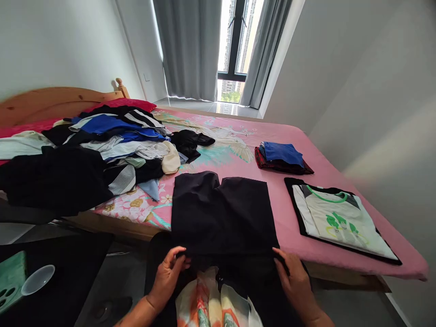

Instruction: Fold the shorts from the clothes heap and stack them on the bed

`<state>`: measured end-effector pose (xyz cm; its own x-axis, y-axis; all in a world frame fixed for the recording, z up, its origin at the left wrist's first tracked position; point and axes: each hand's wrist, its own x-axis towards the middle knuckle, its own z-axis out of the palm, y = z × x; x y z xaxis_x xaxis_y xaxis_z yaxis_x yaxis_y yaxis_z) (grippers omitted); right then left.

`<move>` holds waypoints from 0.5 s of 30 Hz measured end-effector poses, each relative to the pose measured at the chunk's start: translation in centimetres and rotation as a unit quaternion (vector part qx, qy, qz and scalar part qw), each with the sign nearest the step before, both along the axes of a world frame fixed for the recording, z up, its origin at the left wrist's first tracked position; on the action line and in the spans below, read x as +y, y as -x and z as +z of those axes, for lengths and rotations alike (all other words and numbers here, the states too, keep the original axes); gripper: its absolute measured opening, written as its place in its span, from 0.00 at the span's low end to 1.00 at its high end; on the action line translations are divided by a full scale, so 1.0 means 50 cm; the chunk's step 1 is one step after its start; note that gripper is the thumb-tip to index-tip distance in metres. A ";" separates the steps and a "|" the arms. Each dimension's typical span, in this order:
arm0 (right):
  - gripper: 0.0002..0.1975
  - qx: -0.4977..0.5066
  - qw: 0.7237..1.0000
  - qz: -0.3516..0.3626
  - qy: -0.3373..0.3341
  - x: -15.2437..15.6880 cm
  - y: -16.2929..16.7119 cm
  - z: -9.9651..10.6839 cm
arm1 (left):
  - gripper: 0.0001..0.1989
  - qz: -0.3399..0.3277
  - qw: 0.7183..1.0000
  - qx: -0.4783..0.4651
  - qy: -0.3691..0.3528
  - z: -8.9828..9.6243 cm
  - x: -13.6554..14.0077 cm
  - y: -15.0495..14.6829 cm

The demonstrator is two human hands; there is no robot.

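Note:
Black shorts [225,218] lie spread over the front edge of the bed, their two leg ends pointing away from me. My left hand [169,274] pinches the near left corner, thumb and forefinger closed. On the opposite near corner, my right hand [293,279] grips the cloth between thumb and fingers. The near edge is drawn fairly straight between both hands, just over my lap. Below it shows a patterned orange and white cloth [213,304] at my body. Some fingertips are hidden by the black fabric.
A heap of mixed clothes [102,141] covers the bed's left side. Folded blue and dark red garments [282,154] are stacked at right, near a folded white T-shirt [337,218] on black cloth. A green holed object [13,281] and clear cup [38,279] sit lower left.

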<state>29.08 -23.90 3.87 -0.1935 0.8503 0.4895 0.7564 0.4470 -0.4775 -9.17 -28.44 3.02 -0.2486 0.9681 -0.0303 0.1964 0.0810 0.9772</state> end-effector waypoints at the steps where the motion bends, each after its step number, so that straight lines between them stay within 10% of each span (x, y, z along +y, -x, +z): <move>1: 0.15 -0.008 1.000 0.010 -0.013 0.020 -0.003 0.032 | 0.12 0.014 0.998 0.051 -0.032 0.030 0.025 0.010; 8: 0.14 0.057 0.980 0.109 -0.156 0.148 0.049 0.340 | 0.10 0.186 0.866 0.253 -0.389 0.324 0.243 0.061; 15: 0.08 0.161 0.959 0.207 -0.105 0.058 0.127 0.563 | 0.14 0.136 0.798 -0.044 -0.586 0.603 0.281 0.087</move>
